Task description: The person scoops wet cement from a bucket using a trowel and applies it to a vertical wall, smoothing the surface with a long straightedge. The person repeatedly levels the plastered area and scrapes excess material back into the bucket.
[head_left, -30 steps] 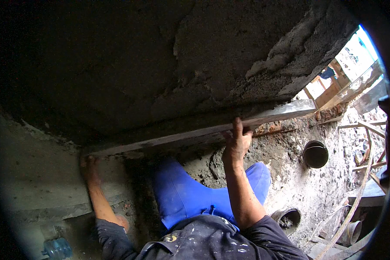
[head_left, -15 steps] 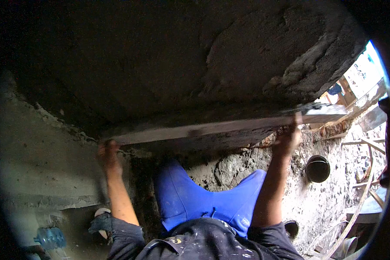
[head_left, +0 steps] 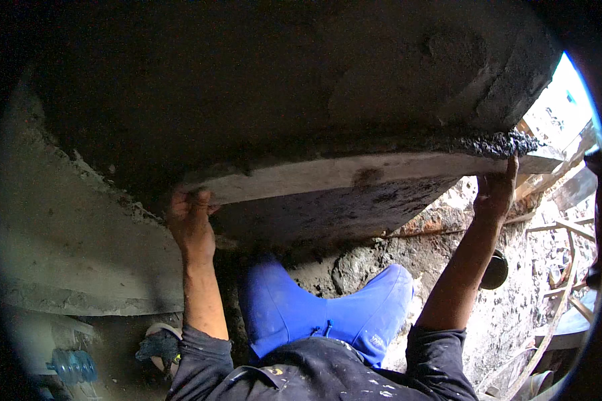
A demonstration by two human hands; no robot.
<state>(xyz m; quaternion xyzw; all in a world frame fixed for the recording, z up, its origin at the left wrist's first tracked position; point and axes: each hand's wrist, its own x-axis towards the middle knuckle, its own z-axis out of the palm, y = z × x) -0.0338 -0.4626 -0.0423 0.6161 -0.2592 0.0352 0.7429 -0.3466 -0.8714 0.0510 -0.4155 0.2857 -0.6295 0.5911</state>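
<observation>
A long pale straightedge (head_left: 314, 175) spans the view, pressed along a dark plastered wall (head_left: 267, 80). My left hand (head_left: 192, 217) is closed around its left end, thumb on the near face. Near the other end, my right hand (head_left: 495, 190) grips it from below, one finger reaching up over its face. Wet mortar (head_left: 498, 143) is heaped along the upper edge by my right hand. The wall's surface is smoother over the middle and rougher at the right, though much of it lies in deep shadow.
A pale wall (head_left: 87, 227) meets the dark one at the left. At lower left are a blue clear water bottle (head_left: 73, 365) and a bundled cloth (head_left: 159, 347). A dark bucket (head_left: 494, 271) sits partly behind my right forearm. Wooden poles (head_left: 562, 294) and rubble lie at the right.
Both hands have shifted right and the straightedge with them; its right end has risen. More mortar is gathered on its edge at the right, and the wall's patch there looks flatter.
</observation>
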